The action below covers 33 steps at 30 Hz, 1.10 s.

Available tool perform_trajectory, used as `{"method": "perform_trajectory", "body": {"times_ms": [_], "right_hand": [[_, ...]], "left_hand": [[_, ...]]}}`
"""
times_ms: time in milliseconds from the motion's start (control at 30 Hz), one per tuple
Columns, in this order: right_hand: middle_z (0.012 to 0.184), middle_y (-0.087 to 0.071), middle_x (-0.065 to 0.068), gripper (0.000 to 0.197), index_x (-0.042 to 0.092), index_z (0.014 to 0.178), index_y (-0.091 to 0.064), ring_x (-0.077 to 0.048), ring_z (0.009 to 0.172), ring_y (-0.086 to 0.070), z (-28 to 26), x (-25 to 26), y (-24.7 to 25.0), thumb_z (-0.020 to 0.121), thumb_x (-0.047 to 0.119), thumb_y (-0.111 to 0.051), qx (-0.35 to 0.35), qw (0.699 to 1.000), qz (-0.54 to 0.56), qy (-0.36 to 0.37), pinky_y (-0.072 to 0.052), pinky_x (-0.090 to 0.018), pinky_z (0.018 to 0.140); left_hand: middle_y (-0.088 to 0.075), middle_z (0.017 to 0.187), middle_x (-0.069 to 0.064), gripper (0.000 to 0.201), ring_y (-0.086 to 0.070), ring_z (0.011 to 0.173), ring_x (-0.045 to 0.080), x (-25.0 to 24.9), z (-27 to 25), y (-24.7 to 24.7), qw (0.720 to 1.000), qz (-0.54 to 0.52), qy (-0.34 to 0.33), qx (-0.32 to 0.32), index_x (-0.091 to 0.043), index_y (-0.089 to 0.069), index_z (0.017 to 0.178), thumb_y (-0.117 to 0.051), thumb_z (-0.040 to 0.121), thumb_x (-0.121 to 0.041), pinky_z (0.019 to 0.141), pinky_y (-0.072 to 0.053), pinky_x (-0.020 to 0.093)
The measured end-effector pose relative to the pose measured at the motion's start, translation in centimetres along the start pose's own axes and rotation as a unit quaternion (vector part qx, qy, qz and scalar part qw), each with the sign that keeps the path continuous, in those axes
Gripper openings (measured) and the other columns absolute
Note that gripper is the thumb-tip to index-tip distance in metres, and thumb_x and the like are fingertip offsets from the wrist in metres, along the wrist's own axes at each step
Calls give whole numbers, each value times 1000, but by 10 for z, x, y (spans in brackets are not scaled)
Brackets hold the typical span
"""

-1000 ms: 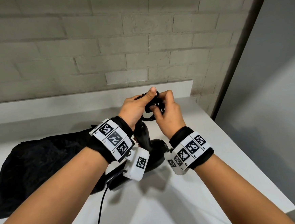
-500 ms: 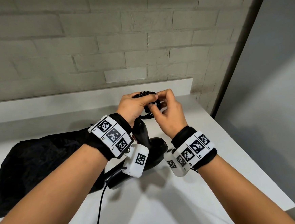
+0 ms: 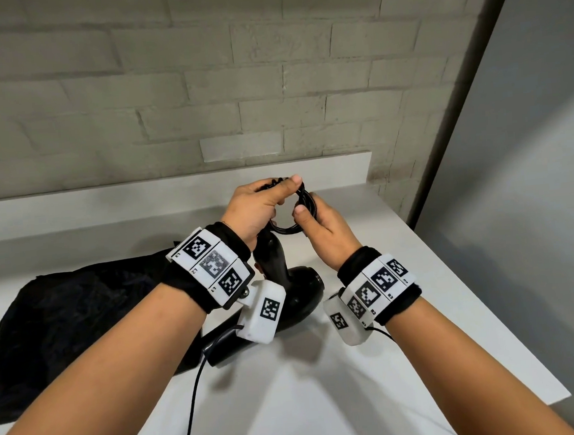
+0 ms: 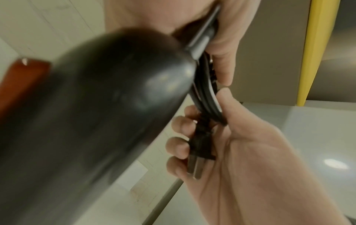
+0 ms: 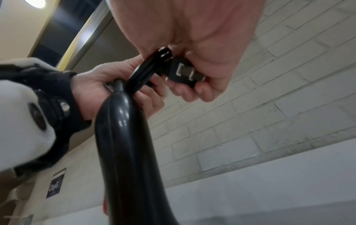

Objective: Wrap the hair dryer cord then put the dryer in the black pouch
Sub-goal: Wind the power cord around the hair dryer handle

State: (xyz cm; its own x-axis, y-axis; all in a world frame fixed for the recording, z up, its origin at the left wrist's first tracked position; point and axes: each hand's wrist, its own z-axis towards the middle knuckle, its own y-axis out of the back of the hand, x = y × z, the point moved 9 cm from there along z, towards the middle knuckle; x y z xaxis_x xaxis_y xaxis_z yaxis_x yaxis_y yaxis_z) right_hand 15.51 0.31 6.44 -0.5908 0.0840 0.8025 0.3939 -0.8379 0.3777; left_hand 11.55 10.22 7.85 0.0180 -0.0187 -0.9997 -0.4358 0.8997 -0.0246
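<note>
The black hair dryer stands on the white table with its handle pointing up; the handle fills the left wrist view and rises in the right wrist view. Above the handle, the black cord is gathered into a small coil. My left hand pinches the coil's top. My right hand grips the coil's right side, its fingers curled round the plug, whose prongs show. The black pouch lies crumpled on the left.
A brick wall and a white upstand close off the back of the table. The table's right edge drops away beside a grey wall. A thin black wrist-camera cable hangs toward me.
My left thumb has come down from pointing up and now presses on the coil. The coil's loop shows more openly between the hands. The dryer and pouch have stayed put.
</note>
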Motion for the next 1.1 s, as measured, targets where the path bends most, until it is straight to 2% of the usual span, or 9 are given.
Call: {"method": "perform_trajectory", "body": {"times_ms": [100, 267, 400, 533, 633, 800, 900, 1000, 1100], "right_hand": [[57, -37, 11, 21, 27, 72, -37, 1, 50, -43, -4, -3, 6, 84, 44, -38, 20, 997, -67, 13, -34, -11, 50], [63, -43, 12, 44, 16, 86, -42, 1, 55, -45, -9, -4, 15, 74, 58, -35, 38, 993, -110, 24, -35, -11, 52], [105, -52, 5, 63, 14, 122, -41, -3, 87, -47, -20, -13, 20, 73, 53, -46, 27, 995, -96, -18, -34, -6, 66], [109, -46, 0, 50, 11, 123, -41, -10, 94, -42, -35, -29, 24, 81, 29, -61, -12, 987, -142, -80, -36, -18, 72], [116, -48, -8, 41, 11, 117, -47, -17, 95, -47, -50, -51, 3, 81, 27, -62, 80, 966, -194, -150, -41, -27, 82], [136, -35, -7, 80, 24, 132, -33, -27, 124, -34, -70, -80, -44, 65, 31, -76, 290, 899, -278, -174, -37, -41, 105], [139, -35, -4, 94, 26, 135, -27, -29, 126, -31, -67, -85, -56, 58, 28, -80, 343, 873, -314, -150, -38, -46, 103], [134, -39, -2, 97, 24, 135, -28, -27, 122, -38, -65, -87, -62, 55, 22, -82, 364, 870, -293, -157, -40, -42, 103], [119, -44, -1, 90, 22, 128, -34, -25, 110, -50, -62, -85, -62, 53, 15, -83, 356, 881, -263, -169, -46, -37, 95]], "left_hand": [[-43, 63, -4, 17, -36, 52, 9, -1, -1, -1, 1000, 7, -8, -2, -22, -64, 67, -67, 81, -32, 53, -29, 19], [-46, 63, -5, 19, -41, 40, 1, -1, 1, -2, 999, 29, -35, -9, -20, -66, 76, -61, 85, -35, 51, -33, 15], [-47, 65, -5, 20, -45, 50, 0, -2, 4, 1, 999, 12, -48, -14, -23, -67, 79, -53, 91, -33, 47, -34, 10], [-49, 67, -4, 26, -41, 54, 7, 2, 5, 3, 999, 5, -31, -19, -18, -68, 87, -46, 94, -30, 44, -34, 10], [-49, 65, -5, 28, -40, 47, 6, 3, 5, 6, 999, -8, -19, -29, -21, -66, 79, -43, 95, -27, 43, -33, 11], [-50, 67, -4, 26, -43, 36, -1, 4, 4, 4, 999, -14, -28, -26, -16, -67, 86, -43, 95, -23, 42, -34, 9], [-53, 74, -5, 26, -50, 50, -4, -1, 1, 3, 998, -23, -53, -23, -10, -65, 105, -42, 94, -13, 43, -37, 9], [-52, 75, -4, 23, -47, 60, 3, -3, -2, 1, 998, -21, -60, -14, -17, -64, 101, -42, 95, -15, 47, -38, 13], [-48, 71, -3, 23, -41, 55, 10, -3, -6, 0, 998, -8, -64, -3, -25, -64, 99, -41, 97, -23, 43, -35, 13]]}}
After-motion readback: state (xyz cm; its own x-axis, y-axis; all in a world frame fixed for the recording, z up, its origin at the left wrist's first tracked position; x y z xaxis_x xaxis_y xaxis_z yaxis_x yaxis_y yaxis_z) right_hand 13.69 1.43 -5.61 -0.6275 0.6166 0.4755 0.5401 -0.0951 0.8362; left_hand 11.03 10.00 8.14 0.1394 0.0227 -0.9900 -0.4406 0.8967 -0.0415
